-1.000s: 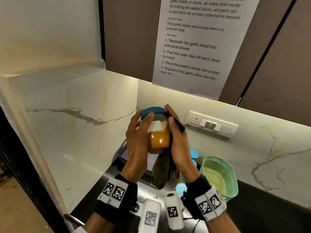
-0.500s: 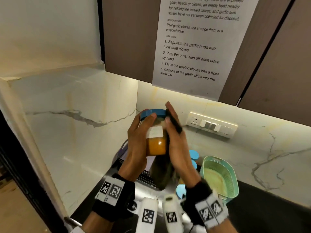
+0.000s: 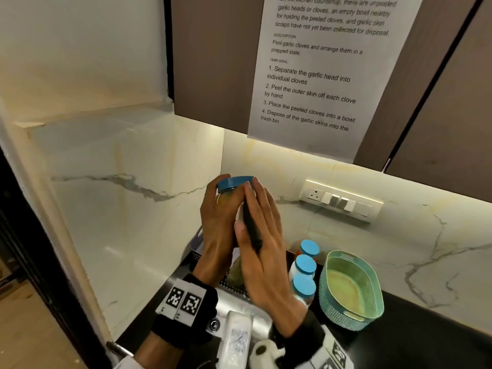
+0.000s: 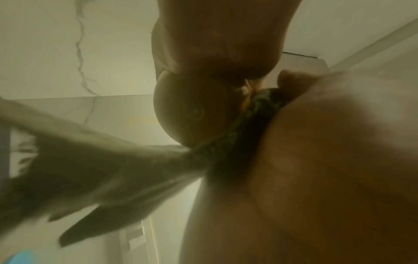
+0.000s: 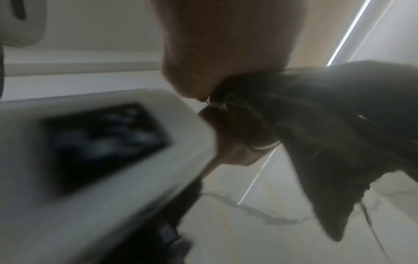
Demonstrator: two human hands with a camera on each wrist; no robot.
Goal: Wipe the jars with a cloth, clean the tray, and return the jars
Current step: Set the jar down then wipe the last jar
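Note:
My left hand (image 3: 219, 211) grips a jar of orange contents with a blue lid (image 3: 234, 182), held upright in the air above the counter. My right hand (image 3: 263, 235) lies over the jar's near side and hides its body. Its thumb pinches a dark cloth (image 3: 251, 227) against the jar. In the left wrist view the jar's round base (image 4: 192, 110) shows, with the cloth (image 4: 90, 169) hanging loose beneath. The right wrist view shows the cloth (image 5: 339, 134) bunched under my thumb. Three more blue-lidded jars (image 3: 305, 265) stand in a row on the counter.
A perforated tray (image 3: 196, 245) sits below my hands, mostly hidden. A teal basket (image 3: 351, 312) stands right of the jars on the black counter. A switch panel (image 3: 343, 202) is on the marble wall, and a printed sheet (image 3: 314, 75) hangs from the cabinets above.
My right hand has slid with the cloth round to the jar's near side, now covering the orange body that showed before. The left hand keeps its grip.

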